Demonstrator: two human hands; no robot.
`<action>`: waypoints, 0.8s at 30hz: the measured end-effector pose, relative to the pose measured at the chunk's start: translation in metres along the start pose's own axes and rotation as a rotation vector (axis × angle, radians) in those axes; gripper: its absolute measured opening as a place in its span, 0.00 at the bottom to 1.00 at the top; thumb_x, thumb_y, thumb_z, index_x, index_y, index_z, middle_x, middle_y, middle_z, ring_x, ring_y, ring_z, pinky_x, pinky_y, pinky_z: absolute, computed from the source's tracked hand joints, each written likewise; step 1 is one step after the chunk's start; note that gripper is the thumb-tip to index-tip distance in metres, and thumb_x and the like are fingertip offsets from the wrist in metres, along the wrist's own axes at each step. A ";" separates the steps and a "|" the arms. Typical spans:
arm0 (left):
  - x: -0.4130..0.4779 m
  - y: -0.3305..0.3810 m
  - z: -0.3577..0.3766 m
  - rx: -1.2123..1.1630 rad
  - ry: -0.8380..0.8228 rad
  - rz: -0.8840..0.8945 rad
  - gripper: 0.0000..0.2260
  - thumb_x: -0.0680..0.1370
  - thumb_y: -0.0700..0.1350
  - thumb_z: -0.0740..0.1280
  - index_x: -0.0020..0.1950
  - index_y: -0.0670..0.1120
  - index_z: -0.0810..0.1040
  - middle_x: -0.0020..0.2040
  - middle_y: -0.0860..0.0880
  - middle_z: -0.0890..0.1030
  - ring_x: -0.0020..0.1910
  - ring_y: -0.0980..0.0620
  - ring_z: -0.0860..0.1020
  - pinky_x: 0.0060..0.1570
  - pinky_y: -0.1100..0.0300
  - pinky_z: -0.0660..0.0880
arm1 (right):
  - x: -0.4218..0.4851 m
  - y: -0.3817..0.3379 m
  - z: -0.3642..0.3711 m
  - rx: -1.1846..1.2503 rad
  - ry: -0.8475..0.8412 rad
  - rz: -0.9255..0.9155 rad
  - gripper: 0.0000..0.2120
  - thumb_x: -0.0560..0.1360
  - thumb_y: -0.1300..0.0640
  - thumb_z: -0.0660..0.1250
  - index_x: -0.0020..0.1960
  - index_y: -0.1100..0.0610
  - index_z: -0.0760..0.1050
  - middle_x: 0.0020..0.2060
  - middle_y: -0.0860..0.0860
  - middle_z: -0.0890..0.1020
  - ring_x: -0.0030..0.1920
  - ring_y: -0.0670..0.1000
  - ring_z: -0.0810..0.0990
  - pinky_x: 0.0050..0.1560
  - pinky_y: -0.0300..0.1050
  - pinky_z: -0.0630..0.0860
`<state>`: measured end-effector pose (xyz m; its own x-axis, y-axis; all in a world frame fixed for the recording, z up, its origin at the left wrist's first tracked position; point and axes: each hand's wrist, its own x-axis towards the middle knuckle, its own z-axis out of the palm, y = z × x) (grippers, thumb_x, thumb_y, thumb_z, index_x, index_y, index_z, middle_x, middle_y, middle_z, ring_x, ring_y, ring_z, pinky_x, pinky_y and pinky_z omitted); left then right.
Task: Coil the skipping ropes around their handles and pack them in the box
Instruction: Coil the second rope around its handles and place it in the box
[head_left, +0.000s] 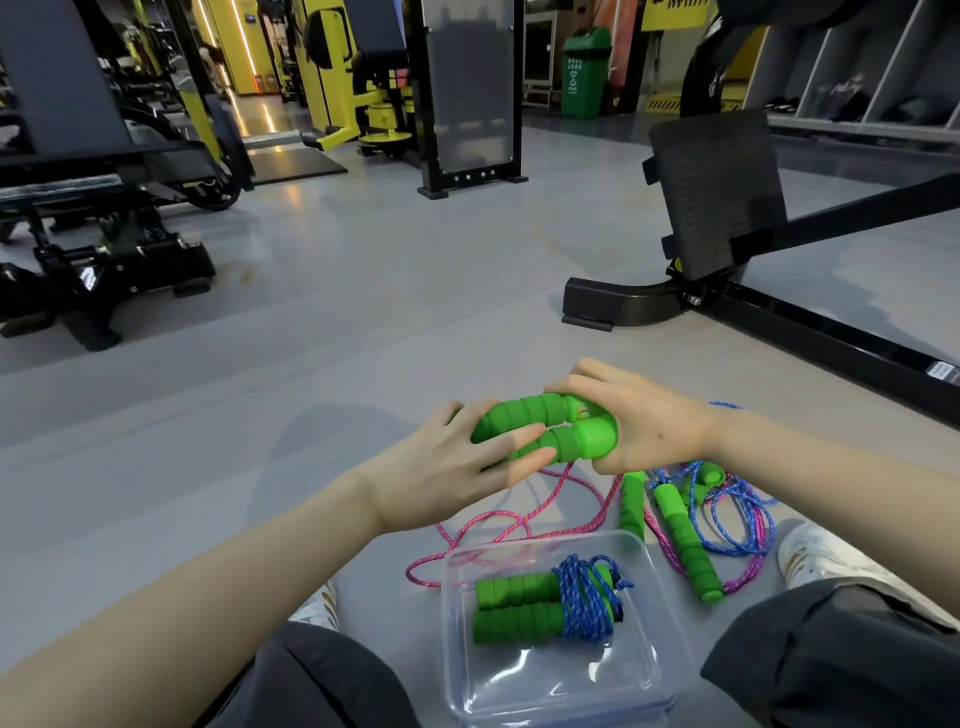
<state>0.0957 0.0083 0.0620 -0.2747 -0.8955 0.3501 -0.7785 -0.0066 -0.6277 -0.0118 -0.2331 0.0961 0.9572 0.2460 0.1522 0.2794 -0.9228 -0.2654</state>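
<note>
Two green foam handles (540, 426) lie side by side between my hands, above the floor. My left hand (457, 467) holds their left ends with fingers curled round them. My right hand (634, 421) grips their right ends, where the rope comes out. A pink rope (498, 525) hangs from them and trails loose on the floor. A clear plastic box (660, 670) sits between my knees. In it lies one pair of green handles wound with blue rope (550, 605).
More green handles (685, 545) with tangled blue and pink ropes lie on the floor right of the box. My knees flank the box, and a white shoe (810, 551) is at the right. Black gym machines stand ahead on both sides.
</note>
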 end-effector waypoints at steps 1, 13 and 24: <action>0.001 -0.002 -0.001 0.006 0.010 0.001 0.22 0.79 0.36 0.50 0.73 0.46 0.62 0.67 0.45 0.68 0.55 0.34 0.74 0.42 0.49 0.74 | 0.000 0.000 -0.001 0.019 0.002 0.002 0.35 0.58 0.56 0.70 0.64 0.51 0.68 0.46 0.47 0.67 0.41 0.49 0.72 0.42 0.44 0.73; 0.005 -0.028 -0.014 0.078 0.177 -0.218 0.19 0.79 0.37 0.55 0.70 0.46 0.65 0.68 0.46 0.67 0.55 0.35 0.73 0.42 0.49 0.74 | 0.019 -0.002 -0.028 1.672 0.081 0.403 0.35 0.75 0.33 0.45 0.53 0.57 0.80 0.41 0.58 0.83 0.33 0.56 0.79 0.45 0.47 0.75; 0.000 -0.060 -0.012 0.192 0.088 -0.453 0.26 0.71 0.35 0.59 0.70 0.46 0.64 0.66 0.46 0.67 0.51 0.33 0.76 0.38 0.54 0.70 | 0.033 -0.031 -0.011 0.730 0.187 0.471 0.15 0.82 0.51 0.50 0.60 0.57 0.70 0.29 0.54 0.71 0.17 0.46 0.66 0.23 0.40 0.69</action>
<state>0.1356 0.0140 0.1075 0.0138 -0.7428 0.6693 -0.7153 -0.4751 -0.5125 0.0101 -0.1998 0.1201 0.9748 -0.2230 0.0104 -0.1008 -0.4813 -0.8708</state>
